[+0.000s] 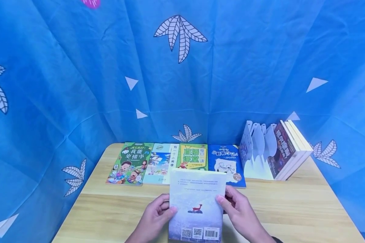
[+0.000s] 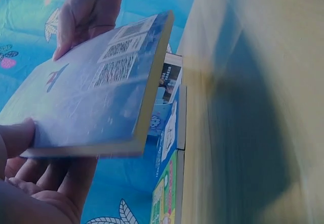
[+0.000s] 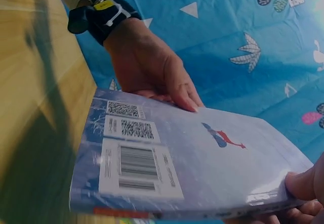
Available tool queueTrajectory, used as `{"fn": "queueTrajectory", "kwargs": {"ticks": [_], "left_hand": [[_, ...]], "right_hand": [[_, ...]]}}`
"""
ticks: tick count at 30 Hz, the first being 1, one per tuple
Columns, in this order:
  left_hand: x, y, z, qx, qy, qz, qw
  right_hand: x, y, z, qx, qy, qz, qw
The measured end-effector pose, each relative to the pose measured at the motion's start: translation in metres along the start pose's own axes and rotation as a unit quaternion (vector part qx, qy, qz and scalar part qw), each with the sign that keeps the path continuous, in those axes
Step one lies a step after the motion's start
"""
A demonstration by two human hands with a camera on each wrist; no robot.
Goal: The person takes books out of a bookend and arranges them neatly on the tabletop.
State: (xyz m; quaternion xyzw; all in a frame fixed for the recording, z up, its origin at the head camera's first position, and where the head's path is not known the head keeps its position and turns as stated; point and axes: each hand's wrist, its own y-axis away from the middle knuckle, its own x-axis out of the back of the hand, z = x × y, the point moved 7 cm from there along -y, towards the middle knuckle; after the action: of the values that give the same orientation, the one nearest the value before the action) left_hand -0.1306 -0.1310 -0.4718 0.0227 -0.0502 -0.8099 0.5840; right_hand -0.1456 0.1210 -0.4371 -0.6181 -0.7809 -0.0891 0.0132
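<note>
A pale blue-violet book (image 1: pixel 197 199) is held up over the near part of the table, its back cover toward me. That cover carries a small red deer and a barcode with two square codes. My left hand (image 1: pixel 156 216) grips the left edge, thumb on the cover and fingers behind. On the opposite edge my right hand (image 1: pixel 241 212) pinches the book the same way, higher up. In the left wrist view the book (image 2: pixel 96 92) hangs above the tabletop, apart from it. The right wrist view shows the book (image 3: pixel 202 163) with both thumbs on its cover.
Behind lie a green comic-style book (image 1: pixel 129 163), a sky-picture book (image 1: pixel 161 165), a yellow-green book (image 1: pixel 193 157) and a blue book (image 1: pixel 226 165) in a row. At the right a white book rack (image 1: pixel 258 165) holds several upright books (image 1: pixel 295 152). Blue patterned cloth (image 1: pixel 170 84) surrounds the wooden table (image 1: pixel 301 209).
</note>
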Motion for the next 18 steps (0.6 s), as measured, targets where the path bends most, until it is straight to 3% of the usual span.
{"fn": "queueTrajectory", "kwargs": {"ticks": [7, 9, 14, 18], "left_hand": [[0.012, -0.001, 0.009, 0.000, -0.046, 0.048, 0.9978], [0.018, 0.000, 0.010, 0.003, -0.056, 0.064, 0.9963], [0.042, 0.003, 0.013, 0.021, -0.076, 0.135, 0.9876], [0.071, 0.009, 0.011, 0.038, -0.101, 0.191, 0.9756]], "right_hand": [[-0.002, -0.004, -0.002, 0.008, 0.002, -0.034, 0.999], [0.002, -0.004, -0.005, 0.031, 0.021, -0.030, 0.999], [0.026, -0.001, -0.010, 0.066, 0.073, 0.035, 0.995], [0.055, -0.001, -0.009, 0.060, 0.116, 0.091, 0.987]]}}
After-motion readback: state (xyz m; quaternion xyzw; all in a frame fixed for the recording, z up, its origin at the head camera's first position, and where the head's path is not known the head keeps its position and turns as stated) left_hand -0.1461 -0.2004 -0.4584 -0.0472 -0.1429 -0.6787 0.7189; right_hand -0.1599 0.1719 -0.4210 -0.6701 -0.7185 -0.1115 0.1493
